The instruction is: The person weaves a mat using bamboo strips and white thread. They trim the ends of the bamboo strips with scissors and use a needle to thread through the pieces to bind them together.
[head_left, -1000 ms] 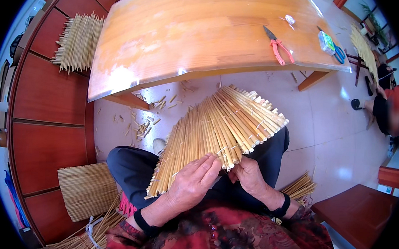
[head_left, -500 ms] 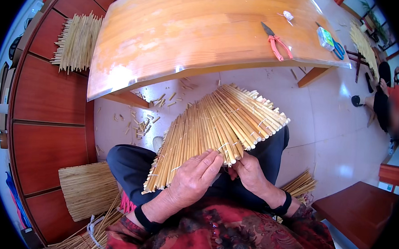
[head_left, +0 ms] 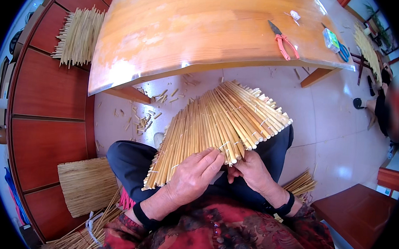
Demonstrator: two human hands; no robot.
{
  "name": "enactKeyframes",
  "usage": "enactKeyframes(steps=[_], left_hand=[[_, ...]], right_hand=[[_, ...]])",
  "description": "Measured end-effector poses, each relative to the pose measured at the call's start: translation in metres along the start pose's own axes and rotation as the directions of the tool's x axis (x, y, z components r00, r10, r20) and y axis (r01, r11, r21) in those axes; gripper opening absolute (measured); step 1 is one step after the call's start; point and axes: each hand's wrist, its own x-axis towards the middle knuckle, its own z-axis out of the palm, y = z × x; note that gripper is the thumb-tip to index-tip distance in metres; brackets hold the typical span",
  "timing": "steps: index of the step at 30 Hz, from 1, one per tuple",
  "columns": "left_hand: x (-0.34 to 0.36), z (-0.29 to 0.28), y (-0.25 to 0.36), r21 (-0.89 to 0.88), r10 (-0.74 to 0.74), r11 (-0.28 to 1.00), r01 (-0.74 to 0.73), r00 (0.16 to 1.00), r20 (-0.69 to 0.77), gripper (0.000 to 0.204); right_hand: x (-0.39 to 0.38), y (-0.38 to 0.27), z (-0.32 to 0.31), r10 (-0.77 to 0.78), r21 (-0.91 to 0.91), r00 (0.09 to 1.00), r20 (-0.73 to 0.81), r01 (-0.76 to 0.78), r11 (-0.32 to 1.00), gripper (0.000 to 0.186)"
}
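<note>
Across my lap lies a mat of straw-coloured reed sticks (head_left: 204, 124), bound side by side with thin white ties and fanned out toward the right. My left hand (head_left: 193, 173) is closed on its near edge, thumb and fingertips pinching by a white tie. Just to the right, my right hand (head_left: 256, 171) is closed with curled fingers against the stick ends at the same edge. Whatever sits between its fingertips is hidden.
Ahead stands a wooden table (head_left: 177, 28) bearing red-handled pliers (head_left: 285, 45), a string ball (head_left: 295, 15), a small box (head_left: 330, 40) and blue-handled scissors (head_left: 343, 53). Cut stick pieces (head_left: 143, 123) litter the floor. Another mat (head_left: 88, 186) leans left; a brown stool (head_left: 355, 216) stands right.
The right hand has shifted slightly, its lower fingers now showing more below the mat's edge. The left hand keeps its pinch. The whole view has tilted a little.
</note>
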Motion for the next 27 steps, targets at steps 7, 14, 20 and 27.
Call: enactKeyframes(steps=[7,14,20,27], left_hand=[[0.003,-0.001,-0.003,0.001,0.034,0.999,-0.034,0.999,0.002,0.039],[-0.001,-0.009,-0.008,0.066,-0.001,0.998,0.007,0.996,-0.093,0.035],[0.005,-0.039,-0.002,0.093,-0.007,0.995,0.021,0.989,-0.146,0.033],[0.002,-0.108,0.064,0.165,0.062,0.985,-0.050,0.996,-0.068,0.030]], right_hand=[[0.008,-0.001,0.011,0.081,0.243,0.997,-0.015,-0.075,0.967,0.019],[-0.008,0.001,-0.029,-0.001,-0.132,0.999,-0.048,-0.006,0.991,0.026],[-0.029,-0.032,-0.028,-0.523,-0.407,0.843,-0.130,0.435,0.803,0.031],[-0.045,-0.072,-0.046,-0.565,0.222,0.783,-0.259,0.618,0.754,0.039]])
